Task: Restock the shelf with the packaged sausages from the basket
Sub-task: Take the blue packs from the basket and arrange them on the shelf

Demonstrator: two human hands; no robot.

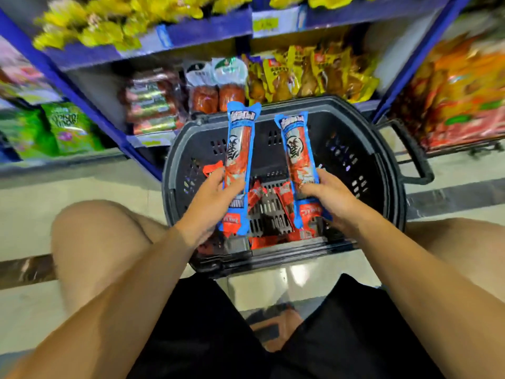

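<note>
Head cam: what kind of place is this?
Most likely a grocery or convenience store aisle: blue shelves stacked with packaged snacks, a yellow price tag on the shelf edge, and a black shopping basket on the floor.

Both bare forearms reach forward and down from a crouch, knees spread wide. The left hand [211, 199] and the right hand [332, 196] are level, slightly apart, each with fingers and thumb curled in a grip
</note>
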